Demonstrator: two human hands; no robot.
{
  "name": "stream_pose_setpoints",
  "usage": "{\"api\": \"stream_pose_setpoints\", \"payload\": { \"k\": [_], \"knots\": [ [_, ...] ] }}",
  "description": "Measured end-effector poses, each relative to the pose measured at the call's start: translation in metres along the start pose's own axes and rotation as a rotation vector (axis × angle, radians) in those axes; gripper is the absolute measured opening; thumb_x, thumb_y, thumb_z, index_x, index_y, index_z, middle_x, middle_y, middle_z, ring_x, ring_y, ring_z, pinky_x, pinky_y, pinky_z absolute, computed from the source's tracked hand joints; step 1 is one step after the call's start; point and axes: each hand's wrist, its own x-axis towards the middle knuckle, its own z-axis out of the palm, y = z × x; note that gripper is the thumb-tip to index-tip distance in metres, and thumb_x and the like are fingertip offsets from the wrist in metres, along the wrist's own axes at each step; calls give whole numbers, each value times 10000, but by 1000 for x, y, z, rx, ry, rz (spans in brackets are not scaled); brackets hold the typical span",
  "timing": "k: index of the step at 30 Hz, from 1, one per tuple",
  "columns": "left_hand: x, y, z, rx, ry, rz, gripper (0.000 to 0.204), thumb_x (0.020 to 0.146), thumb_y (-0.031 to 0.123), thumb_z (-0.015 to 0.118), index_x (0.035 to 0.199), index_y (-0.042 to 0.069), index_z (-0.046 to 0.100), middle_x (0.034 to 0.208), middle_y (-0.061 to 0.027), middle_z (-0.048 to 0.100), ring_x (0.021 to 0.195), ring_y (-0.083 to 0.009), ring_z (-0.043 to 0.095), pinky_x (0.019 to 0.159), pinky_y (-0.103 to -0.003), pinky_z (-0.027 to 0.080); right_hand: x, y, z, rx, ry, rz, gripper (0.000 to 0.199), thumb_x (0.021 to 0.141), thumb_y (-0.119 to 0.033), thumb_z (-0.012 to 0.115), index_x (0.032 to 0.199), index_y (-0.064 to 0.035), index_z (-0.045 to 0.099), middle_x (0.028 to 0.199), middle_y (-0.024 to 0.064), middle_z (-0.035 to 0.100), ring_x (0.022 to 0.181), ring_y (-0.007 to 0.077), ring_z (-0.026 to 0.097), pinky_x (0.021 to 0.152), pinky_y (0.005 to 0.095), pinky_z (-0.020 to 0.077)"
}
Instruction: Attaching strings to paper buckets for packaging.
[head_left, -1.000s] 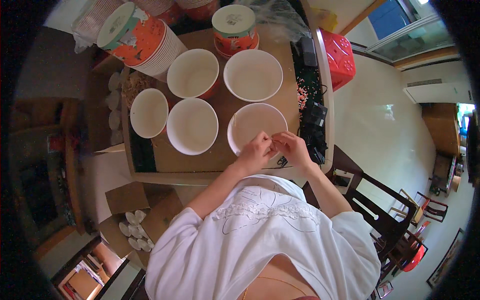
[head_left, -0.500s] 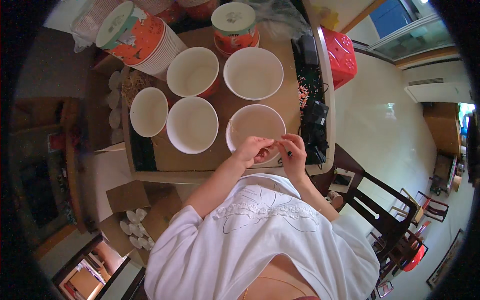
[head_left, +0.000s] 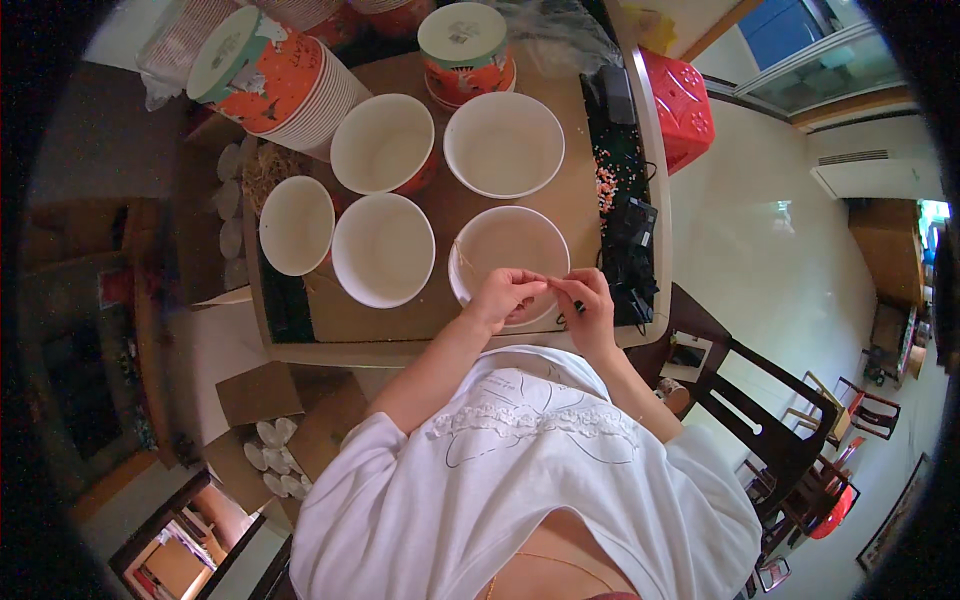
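Both my hands meet over the near rim of a white paper bucket (head_left: 510, 240) at the table's front. The fingers of my left hand (head_left: 508, 298) are pinched, touching the pinched fingertips of my right hand (head_left: 585, 305). Whatever lies between the fingertips is too small to make out. A thin straw-coloured strand clings to the left inside wall of that bucket. Other open white buckets stand close by: one behind it (head_left: 504, 145), one to its left (head_left: 384, 250), one further left (head_left: 297, 226) and one at the back left (head_left: 383, 144).
A tall stack of orange-printed buckets (head_left: 280, 85) leans at the back left, beside brown shredded straw (head_left: 270, 172). An upturned bucket (head_left: 464, 45) stands at the back. Black devices (head_left: 632, 225) and small pink-and-white beads (head_left: 606, 185) lie along the right edge, near a red stool (head_left: 675, 110).
My fingertips have drawn slightly closer together. The hands otherwise stay over the same bucket, and the whole view has shifted a little.
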Motion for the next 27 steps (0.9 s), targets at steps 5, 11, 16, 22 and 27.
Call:
{"api": "stream_pose_setpoints", "payload": {
  "k": [5, 11, 16, 22, 27],
  "knots": [
    [1, -2, 3, 101, 44, 75, 116, 835, 128, 620, 916, 49, 649, 640, 34, 535, 511, -33, 439, 413, -165, 295, 1, 5, 2, 105, -1, 133, 171, 698, -13, 689, 856, -68, 654, 852, 95, 538, 802, 248, 540, 690, 321, 450],
    [3, -2, -1, 10, -17, 70, 131, 850, 135, 608, 918, 41, 668, 734, 27, 614, 520, -26, 452, 434, -164, 329, 4, 7, -1, 103, -2, 171, 107, 721, -46, 695, 796, -50, 619, 845, 99, 525, 801, 247, 538, 686, 327, 448],
    [-5, 3, 9, 268, 98, 185, 109, 829, 75, 618, 891, 18, 687, 765, -30, 675, 534, -34, 491, 481, -171, 404, 3, 7, 2, 94, 6, 177, 111, 721, -52, 700, 797, -51, 618, 852, 99, 522, 797, 246, 536, 683, 328, 447],
    [-1, -6, 10, 488, 159, 473, 101, 822, 76, 618, 873, 16, 681, 748, -39, 674, 584, -43, 554, 484, -191, 425, 2, 7, 4, 84, 18, 166, 130, 707, -64, 717, 798, -54, 624, 848, 95, 522, 801, 242, 536, 686, 325, 450],
    [-1, -6, 7, 400, 151, 378, 94, 834, 78, 599, 862, 0, 642, 759, -53, 668, 611, -62, 582, 484, -203, 439, 2, 7, 3, 1, 5, 100, 151, 697, -45, 720, 825, -60, 642, 855, 78, 513, 782, 209, 520, 671, 294, 439]
  ]
}}
